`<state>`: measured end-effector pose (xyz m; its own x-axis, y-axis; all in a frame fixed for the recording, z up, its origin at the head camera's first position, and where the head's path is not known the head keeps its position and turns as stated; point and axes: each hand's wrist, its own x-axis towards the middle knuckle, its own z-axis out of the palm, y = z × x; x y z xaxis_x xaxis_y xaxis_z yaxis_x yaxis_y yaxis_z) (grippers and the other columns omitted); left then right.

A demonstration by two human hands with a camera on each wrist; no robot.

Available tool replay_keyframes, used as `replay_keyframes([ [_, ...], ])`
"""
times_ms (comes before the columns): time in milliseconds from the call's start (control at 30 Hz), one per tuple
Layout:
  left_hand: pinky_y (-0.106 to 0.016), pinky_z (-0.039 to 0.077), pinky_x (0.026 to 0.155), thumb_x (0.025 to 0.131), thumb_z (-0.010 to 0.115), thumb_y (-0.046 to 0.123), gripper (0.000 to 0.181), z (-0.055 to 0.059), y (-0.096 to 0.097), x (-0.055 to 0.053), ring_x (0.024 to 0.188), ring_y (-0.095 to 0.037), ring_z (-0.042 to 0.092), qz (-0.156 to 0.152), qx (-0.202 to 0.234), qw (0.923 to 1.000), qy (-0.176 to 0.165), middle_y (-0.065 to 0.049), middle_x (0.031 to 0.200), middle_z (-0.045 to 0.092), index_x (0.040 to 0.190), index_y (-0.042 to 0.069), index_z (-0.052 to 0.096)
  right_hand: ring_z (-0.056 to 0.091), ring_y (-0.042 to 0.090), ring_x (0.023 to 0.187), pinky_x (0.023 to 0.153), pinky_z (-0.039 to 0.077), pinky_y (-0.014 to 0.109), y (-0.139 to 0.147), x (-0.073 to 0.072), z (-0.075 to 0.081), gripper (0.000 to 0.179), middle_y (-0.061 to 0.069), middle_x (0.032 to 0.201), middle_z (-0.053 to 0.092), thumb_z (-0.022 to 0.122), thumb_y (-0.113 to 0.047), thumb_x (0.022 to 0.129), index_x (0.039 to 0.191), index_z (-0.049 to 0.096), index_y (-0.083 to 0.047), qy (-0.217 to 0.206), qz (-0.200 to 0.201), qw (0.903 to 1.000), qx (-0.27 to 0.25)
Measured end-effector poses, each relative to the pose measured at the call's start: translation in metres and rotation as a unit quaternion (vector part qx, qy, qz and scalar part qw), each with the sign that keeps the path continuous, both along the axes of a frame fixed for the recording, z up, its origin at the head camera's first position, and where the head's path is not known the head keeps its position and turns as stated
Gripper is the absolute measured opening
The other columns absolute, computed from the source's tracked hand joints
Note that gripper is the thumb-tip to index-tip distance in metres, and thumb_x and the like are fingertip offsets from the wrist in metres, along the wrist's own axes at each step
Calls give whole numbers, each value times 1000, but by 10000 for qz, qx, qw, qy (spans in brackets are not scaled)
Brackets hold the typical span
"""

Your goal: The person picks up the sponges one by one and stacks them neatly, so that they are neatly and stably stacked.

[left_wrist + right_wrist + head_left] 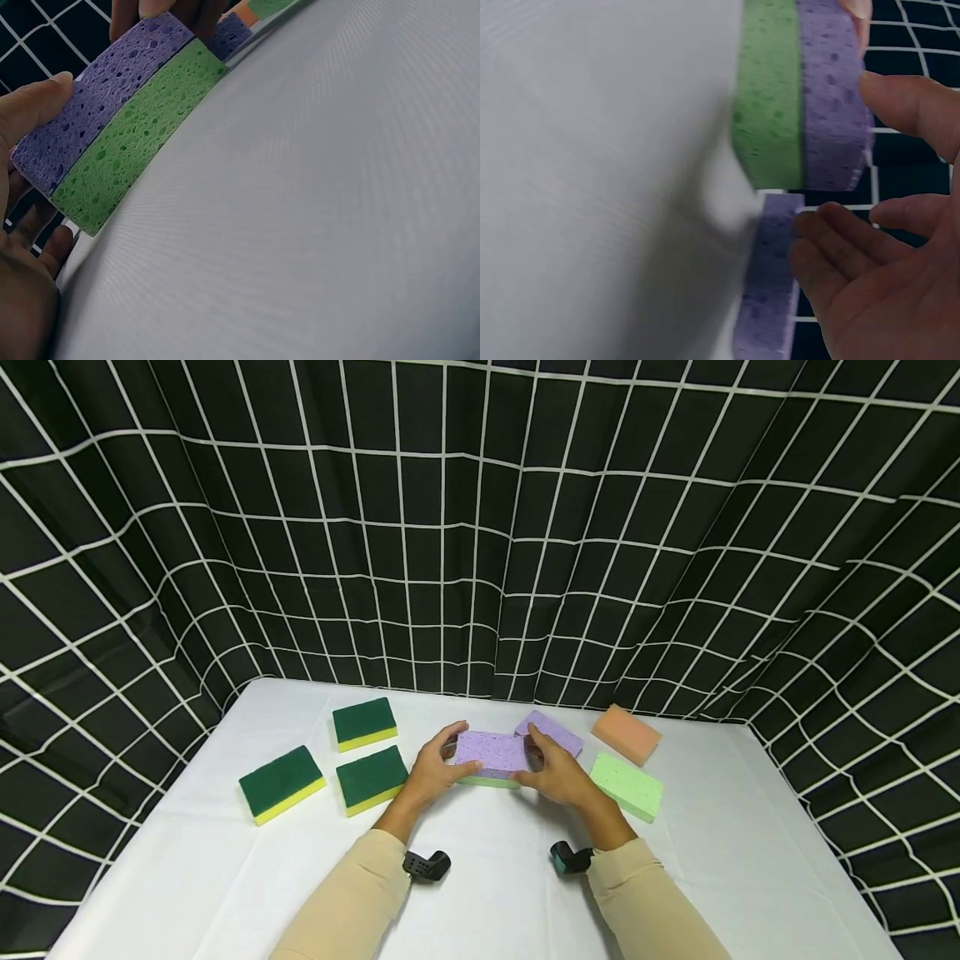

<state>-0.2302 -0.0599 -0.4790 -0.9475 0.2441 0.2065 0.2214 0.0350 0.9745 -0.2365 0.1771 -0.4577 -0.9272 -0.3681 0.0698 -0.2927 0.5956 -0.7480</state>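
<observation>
A purple sponge [491, 750] lies flat on top of a green sponge [487, 782] at the table's middle. My left hand [431, 772] holds the purple sponge at its left end, thumb on the near side. At the opposite end my right hand [558, 770] has its thumb on the near corner and its fingers toward the far corner. Both layers show in the left wrist view, with the purple sponge [105, 105] above the green one [139, 139]. Just behind my right fingers lies a second purple sponge [558, 735].
On the left lie several green-and-yellow scrub sponges [281, 781]. To the right are an orange sponge [627, 735] and another light green sponge [627, 787]. A white cloth covers the table [495, 893]; a black curtain with a white grid [465, 552] hangs around its back and sides.
</observation>
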Motion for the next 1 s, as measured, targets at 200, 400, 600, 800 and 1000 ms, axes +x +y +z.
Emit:
replay_keyframes([
  [200, -52, 43, 92, 80, 76, -1, 69, -3, 1, -1, 109, -42, 51, 61, -14, 9999, 90, -26, 135, 47, 140, -5, 43, 43, 42, 127, 104, 34, 50, 6, 8, 23, 90, 29, 141, 40, 76, -13, 82, 148, 20, 10, 207, 43, 9998, -51],
  [400, -52, 41, 94, 80, 76, -1, 70, -8, 2, -5, 110, -42, 51, 105, -60, 9999, 89, -27, 136, 46, 141, -5, 42, 42, 39, 128, 103, 36, 49, 11, 17, 46, 88, 25, 145, 36, 75, -16, 83, 151, 22, 4, 509, 25, 9987, -63],
  [600, -50, 41, 95, 79, 78, 2, 74, -32, 4, -17, 112, -40, 51, 245, -63, 9996, 98, -22, 139, 46, 143, -2, 41, 41, 38, 129, 103, 35, 52, 12, 28, 61, 88, 19, 147, 35, 76, -20, 82, 151, 25, 0, 801, 19, 9965, -237],
  [800, -39, 46, 89, 79, 79, 6, 74, -37, 4, -17, 109, -34, 53, 296, -118, 9994, 108, -16, 137, 49, 143, 1, 42, 38, 32, 131, 103, 35, 51, 16, 43, 77, 86, 13, 147, 36, 78, -15, 81, 150, 29, -1, 1170, 59, 9920, -473],
  [1000, -39, 45, 90, 79, 79, 6, 74, -36, 4, -17, 109, -33, 53, 279, -136, 9994, 135, -15, 137, 49, 143, 1, 42, 41, 28, 130, 100, 39, 47, 24, 59, 92, 87, 9, 145, 39, 81, -12, 77, 149, 33, -5, 1894, -35, 9813, -354],
])
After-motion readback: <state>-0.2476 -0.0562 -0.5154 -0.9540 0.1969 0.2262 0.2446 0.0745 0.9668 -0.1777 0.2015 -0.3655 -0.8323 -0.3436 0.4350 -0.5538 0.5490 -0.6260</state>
